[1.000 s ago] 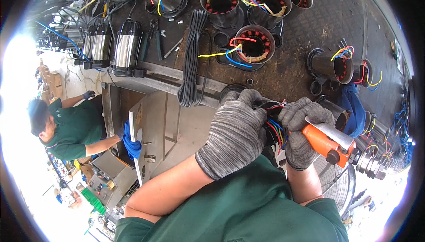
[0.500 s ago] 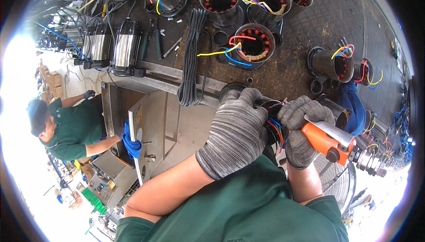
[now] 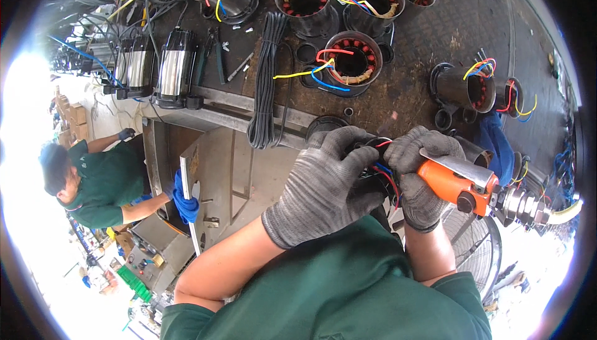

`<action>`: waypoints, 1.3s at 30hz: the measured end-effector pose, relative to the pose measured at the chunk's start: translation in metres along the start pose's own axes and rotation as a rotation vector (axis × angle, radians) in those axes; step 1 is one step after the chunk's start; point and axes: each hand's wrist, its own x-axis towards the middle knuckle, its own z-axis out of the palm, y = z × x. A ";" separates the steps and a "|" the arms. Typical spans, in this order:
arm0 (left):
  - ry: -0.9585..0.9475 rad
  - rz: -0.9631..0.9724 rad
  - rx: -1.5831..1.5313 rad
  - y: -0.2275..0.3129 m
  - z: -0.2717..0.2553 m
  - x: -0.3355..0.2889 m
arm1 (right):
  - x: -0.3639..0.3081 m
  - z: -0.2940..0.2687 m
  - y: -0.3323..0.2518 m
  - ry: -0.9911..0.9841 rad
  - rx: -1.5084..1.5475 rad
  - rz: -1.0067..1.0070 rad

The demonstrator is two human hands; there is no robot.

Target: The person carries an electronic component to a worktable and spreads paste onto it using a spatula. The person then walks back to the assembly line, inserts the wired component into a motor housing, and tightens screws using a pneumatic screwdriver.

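Note:
My right hand, in a grey knitted glove, is closed around an orange air tool with a silver lever and a metal hose fitting. Its nose end is hidden by my fingers. My left hand, gloved alike, is beside the wires, its thumb and forefinger spread apart with nothing visible between them. Red and blue wires run between both hands, close to the left fingertips. A dark part under these wires is mostly covered by my hands.
Several stator housings with coloured leads stand on the dark workbench. A coiled black cable hangs over its edge. Silver motors and pliers are at left, blue cloth at right. A co-worker stands far left; a fan is at lower right.
My left hand has shifted slightly left, and its thumb and forefinger have parted. The orange air tool has moved a little up and left, and its pale hose now shows.

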 end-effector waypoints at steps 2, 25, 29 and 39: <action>0.076 0.091 -0.073 -0.004 -0.003 -0.004 | 0.000 -0.002 -0.002 0.019 0.018 0.043; 0.141 0.128 -0.119 -0.022 0.013 -0.016 | 0.015 0.001 -0.006 -0.008 0.236 -0.047; 0.143 0.126 -0.154 -0.022 0.010 -0.017 | 0.020 0.003 -0.014 0.074 0.391 0.042; 0.115 0.170 -0.281 -0.034 0.000 -0.022 | 0.044 -0.007 -0.003 0.138 1.248 0.406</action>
